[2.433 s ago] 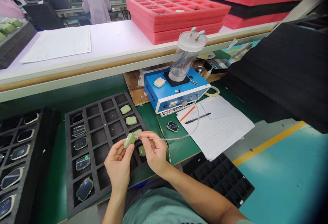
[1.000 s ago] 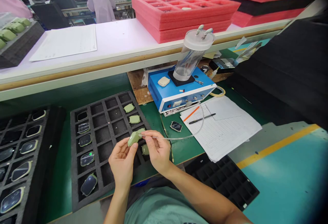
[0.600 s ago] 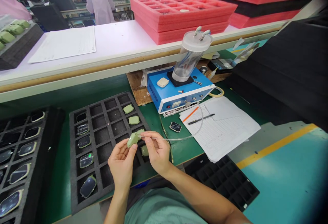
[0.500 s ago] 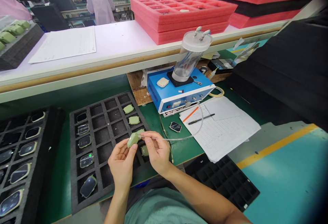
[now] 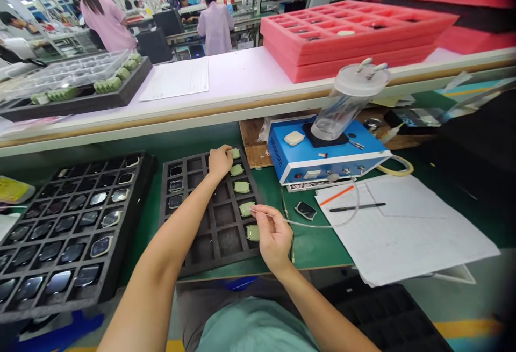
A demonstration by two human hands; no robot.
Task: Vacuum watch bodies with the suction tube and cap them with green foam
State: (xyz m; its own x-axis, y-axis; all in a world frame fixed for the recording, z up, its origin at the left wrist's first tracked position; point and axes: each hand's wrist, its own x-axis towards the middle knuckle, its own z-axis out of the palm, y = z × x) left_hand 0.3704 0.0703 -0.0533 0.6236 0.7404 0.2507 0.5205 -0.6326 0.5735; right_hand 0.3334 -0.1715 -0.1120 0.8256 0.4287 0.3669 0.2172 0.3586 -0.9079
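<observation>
Right hand point(image 5: 276, 234) pinches clear tube point(image 5: 318, 227) near tip, likely for control. Left hand point(image 5: 220, 162) at green case point(image 5: 236, 153), far-right corner of foam tray point(image 5: 220, 260), grip unclear; tray presumably keeps cases apart.

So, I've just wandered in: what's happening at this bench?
A person is handling small parts with bare hands. The left hand is at the far end of a dark foam tray, its fingers at the farthest green case; I can't tell whether it has a grip on it. The right hand pinches a thin clear tube that loops up to the front of a blue machine. Four more green cases line the tray's right column.
</observation>
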